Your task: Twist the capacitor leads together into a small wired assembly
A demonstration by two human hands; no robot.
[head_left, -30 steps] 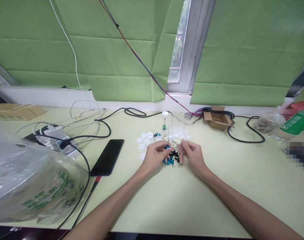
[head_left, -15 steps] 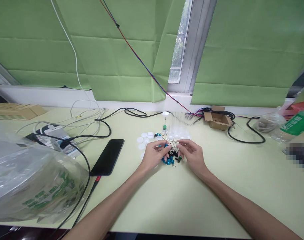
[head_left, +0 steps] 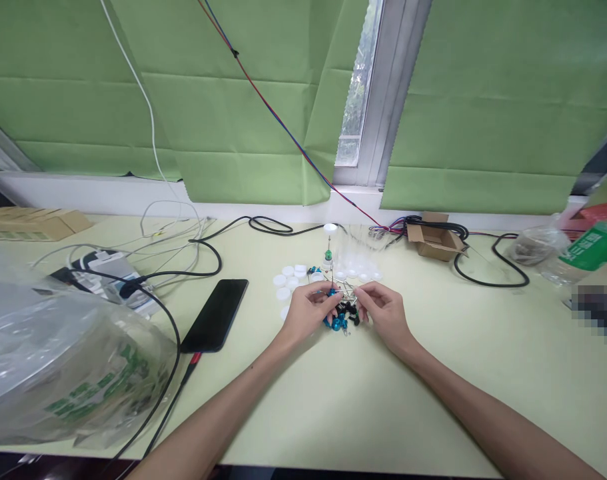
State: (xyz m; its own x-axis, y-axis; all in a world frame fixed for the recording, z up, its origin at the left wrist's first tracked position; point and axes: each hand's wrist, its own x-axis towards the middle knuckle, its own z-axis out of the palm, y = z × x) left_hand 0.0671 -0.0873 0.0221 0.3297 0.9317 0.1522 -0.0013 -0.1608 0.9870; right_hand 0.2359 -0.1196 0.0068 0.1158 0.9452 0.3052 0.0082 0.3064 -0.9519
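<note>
Over a pile of small blue and black parts [head_left: 336, 325], my left hand [head_left: 310, 308] pinches a small blue piece [head_left: 332, 292] with a thin metal stem rising from it. My right hand [head_left: 383, 308], thumb and forefinger together, holds a thin metal pin [head_left: 350, 291]; its tip is close to the blue piece, and whether they touch I cannot tell. More pins lie beneath, partly hidden by my fingers. Behind my hands stands a green piece with a stem [head_left: 328, 255]. White round caps [head_left: 283, 293] lie beside my left hand.
A black phone [head_left: 216, 315] lies left of my forearm, its cable running forward. A large plastic bag [head_left: 83, 373] fills the left front. Clear plastic containers [head_left: 358, 257], a small open cardboard box [head_left: 436, 241] and black cables [head_left: 278, 229] sit along the back.
Both hands stay nearly in place, still pinching their pieces. The blue piece and its stem have shifted very slightly right.
</note>
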